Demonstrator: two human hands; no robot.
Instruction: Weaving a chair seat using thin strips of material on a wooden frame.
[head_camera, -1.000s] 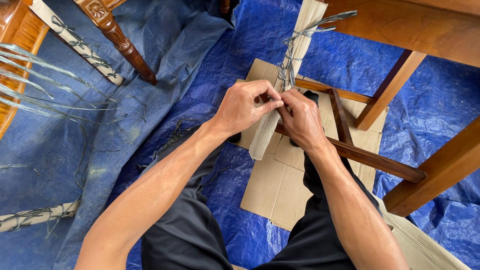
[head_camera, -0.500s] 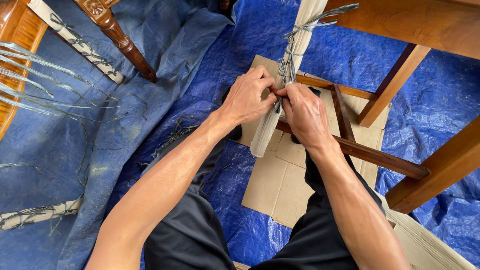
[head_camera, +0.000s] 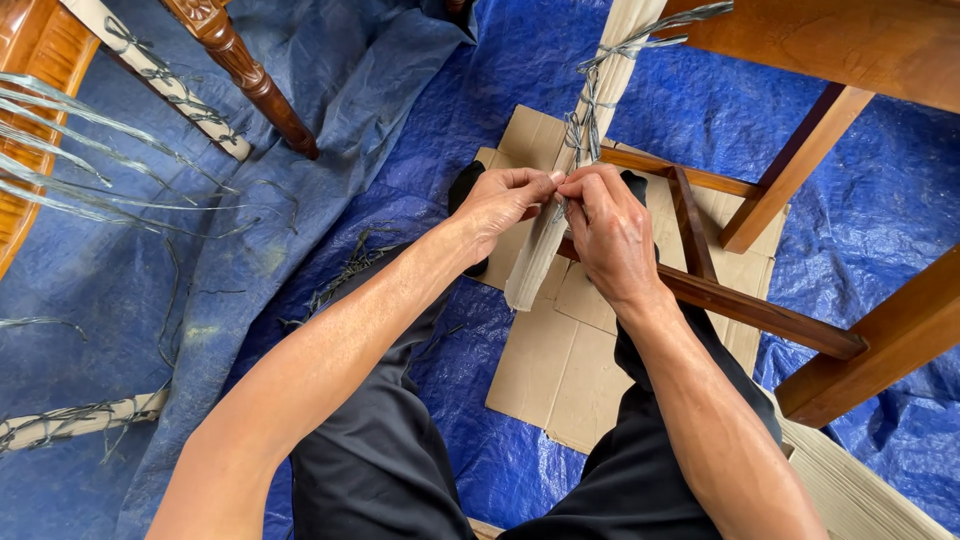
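Observation:
A pale wooden rail (head_camera: 600, 90) slants down from the top of the view, with thin grey cane strands (head_camera: 585, 125) wound around it. My left hand (head_camera: 500, 200) and my right hand (head_camera: 610, 230) meet at the rail's lower part, fingertips pinched together on the strands. Both hands hide the spot where the strands are gripped. The rail's lower end (head_camera: 530, 280) hangs free just below my hands, over flat cardboard (head_camera: 560, 360).
A brown wooden chair frame (head_camera: 760, 310) with stretchers and legs stands at right on a blue tarp (head_camera: 380, 120). A carved dark leg (head_camera: 250, 80) and another wrapped rail (head_camera: 160, 80) lie top left. Loose cane strands (head_camera: 90, 180) spread at left. My dark trousers (head_camera: 380, 450) fill the bottom.
Both hands have shifted slightly up the rail and closer together, fingertips now meeting on the strands. The rest is unchanged.

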